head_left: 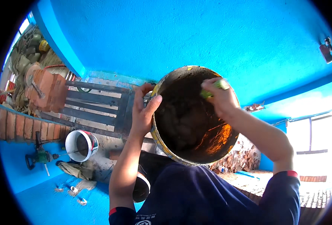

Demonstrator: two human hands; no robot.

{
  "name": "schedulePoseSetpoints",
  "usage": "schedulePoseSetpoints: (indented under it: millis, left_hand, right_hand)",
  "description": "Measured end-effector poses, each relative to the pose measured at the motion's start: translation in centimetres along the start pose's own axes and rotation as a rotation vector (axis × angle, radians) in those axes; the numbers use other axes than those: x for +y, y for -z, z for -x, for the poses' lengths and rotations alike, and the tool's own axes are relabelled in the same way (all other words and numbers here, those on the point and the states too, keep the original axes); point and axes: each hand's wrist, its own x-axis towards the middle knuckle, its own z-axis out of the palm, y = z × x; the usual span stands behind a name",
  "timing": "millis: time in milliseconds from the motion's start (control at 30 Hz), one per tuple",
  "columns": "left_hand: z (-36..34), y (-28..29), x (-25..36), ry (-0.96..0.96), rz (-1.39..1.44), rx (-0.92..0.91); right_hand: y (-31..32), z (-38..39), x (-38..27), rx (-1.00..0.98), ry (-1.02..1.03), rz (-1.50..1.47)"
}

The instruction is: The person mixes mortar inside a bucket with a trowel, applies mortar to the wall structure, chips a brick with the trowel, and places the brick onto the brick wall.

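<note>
the bucket point(188, 120) sits in front of the person's chest, its mouth tipped up toward the head, its inside dark with grime. the left hand point(144, 110) grasps it at the left side of the rim, thumb near the edge; where those fingertips press is hidden. the right hand point(226, 101) is inside the mouth near the upper right, clenched around a small green thing point(214, 89), too blurred to name surely, perhaps a scrubbing pad. the step looks like wiping or scouring the inner wall. to do it well, i would brace the bucket firmly with the left hand so it does not turn under the strokes, press the pad flat, and work round the wall in overlapping passes. the bright orange patch point(223, 139) at the lower right may deserve a close look. keeping the wrist clear of the rim should spare it a scrape.
</note>
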Motion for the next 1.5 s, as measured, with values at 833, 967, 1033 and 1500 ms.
schedulePoseSetpoints:
  millis: [833,967,1033,1500]
  left_hand:
    - [0.5,0.0,0.5,0.043,0.123,0.038]
    - [-0.5,-0.3,0.0,-0.008,0.068,0.019]
    - [-0.2,-0.6,0.5,-0.002,0.033,0.056]
    - [0.4,0.4,0.4,-0.046,-0.11,0.106]
  right_hand:
    - [1.6,3.6,-6.1,-0.632,0.29,0.4]
    - [-1.2,-4.9,2.4,-0.506,0.043,0.512]
    - [-2.5,-5.5,5.0,-0.634,0.043,0.539]
    - [0.7,2.6,-6.9,-0.963,0.072,0.616]
